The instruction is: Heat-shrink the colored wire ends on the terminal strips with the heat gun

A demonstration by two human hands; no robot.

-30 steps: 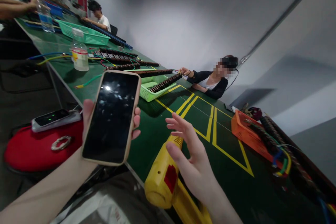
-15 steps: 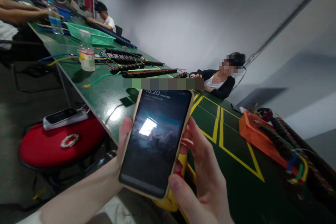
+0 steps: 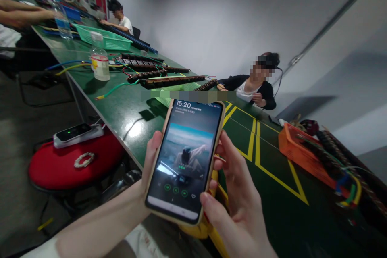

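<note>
A smartphone (image 3: 181,161) in a pale case is tilted up in front of me, above the near edge of the green table. Its lit screen reads 15:20 over a picture and a row of green music controls. My left hand (image 3: 149,165) wraps it from the left and behind, thumb on the left edge, fingertips showing at the right edge. At the right side, my right hand (image 3: 238,193) curls against the phone, index finger higher up and thumb by the lower corner. Behind the phone lies a yellow object (image 3: 193,231), mostly hidden.
The green table (image 3: 117,117) holds dark cable assemblies (image 3: 172,82), a bottle (image 3: 99,62), a green basket (image 3: 102,38) and an orange basket (image 3: 302,157) with wires. A red stool (image 3: 75,173) carries another phone (image 3: 74,132) and a beaded bracelet (image 3: 84,160). A co-worker (image 3: 254,84) sits across.
The phone's screen has gone from dim to bright, with the picture and music controls now visible. The phone and both hands sit slightly farther right. The co-worker across has shifted an arm.
</note>
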